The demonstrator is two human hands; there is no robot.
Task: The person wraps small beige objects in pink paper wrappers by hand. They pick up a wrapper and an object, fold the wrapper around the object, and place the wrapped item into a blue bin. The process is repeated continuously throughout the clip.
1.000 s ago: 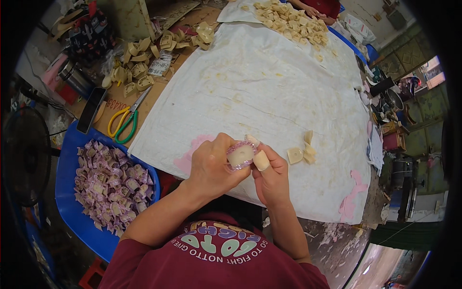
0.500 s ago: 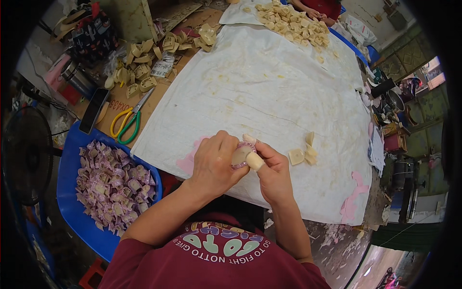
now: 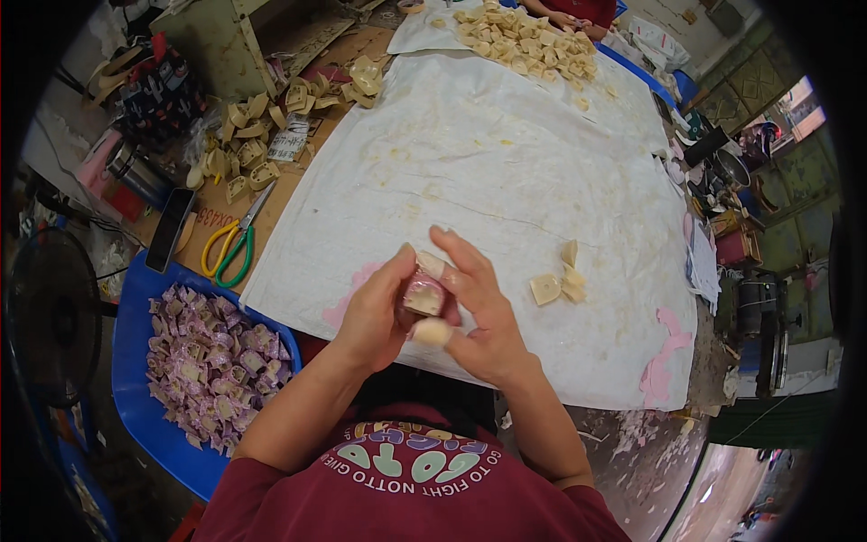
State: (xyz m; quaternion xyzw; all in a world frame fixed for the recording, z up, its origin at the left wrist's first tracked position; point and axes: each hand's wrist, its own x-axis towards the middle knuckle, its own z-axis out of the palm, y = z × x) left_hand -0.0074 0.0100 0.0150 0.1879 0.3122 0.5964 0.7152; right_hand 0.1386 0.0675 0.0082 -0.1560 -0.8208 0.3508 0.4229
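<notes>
Between my hands, above the near edge of the white-covered table, is a small cream piece with a glittery pink covering, shaped like a shoe heel. My left hand is closed around its left side. My right hand grips it from the right, with a thumb and a finger in cream finger covers. Part of the piece is hidden by my fingers. To the right on the cloth lie a few bare cream pieces. Pink scraps lie near the cloth's right edge.
A blue tub at my left holds many glittery pink-covered pieces. Beside it are yellow-and-green-handled scissors and a phone. Bare cream pieces are heaped at the far end, near another person's hands. A fan stands left.
My hands have turned the piece and drawn slightly left. The right fingers have shifted from pinching its rim to reaching around it. The whole view has tilted slightly.
</notes>
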